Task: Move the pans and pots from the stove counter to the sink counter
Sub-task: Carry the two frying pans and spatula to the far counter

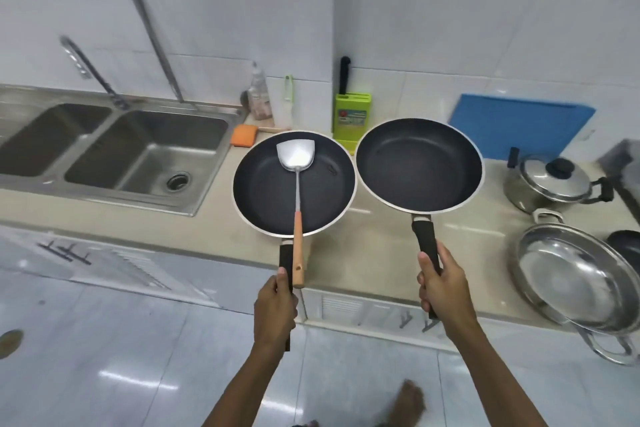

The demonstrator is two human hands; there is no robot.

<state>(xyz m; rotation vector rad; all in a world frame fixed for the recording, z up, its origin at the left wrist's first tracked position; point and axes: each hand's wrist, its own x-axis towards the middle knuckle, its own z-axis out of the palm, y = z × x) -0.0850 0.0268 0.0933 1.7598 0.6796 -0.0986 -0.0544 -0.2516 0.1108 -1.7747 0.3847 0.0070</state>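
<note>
Pans ride level above the counter beside the sink (pixel 114 149) — left hand (pixel 275 302) grips the spatula-laden frying pan (pixel 294 184), right hand (pixel 441 284) the empty frying pan (pixel 419 165). Long handles look rigid; that loose spatula (pixel 297 184) could slide.

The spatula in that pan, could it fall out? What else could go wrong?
It might. The spatula lies loose in the left pan, its wooden handle sticking out over the rim beside the left hand, so tilting the pan could tip it out. The rims of that pan and the right pan, gripped by the right hand, look almost touching and could knock together.
</note>
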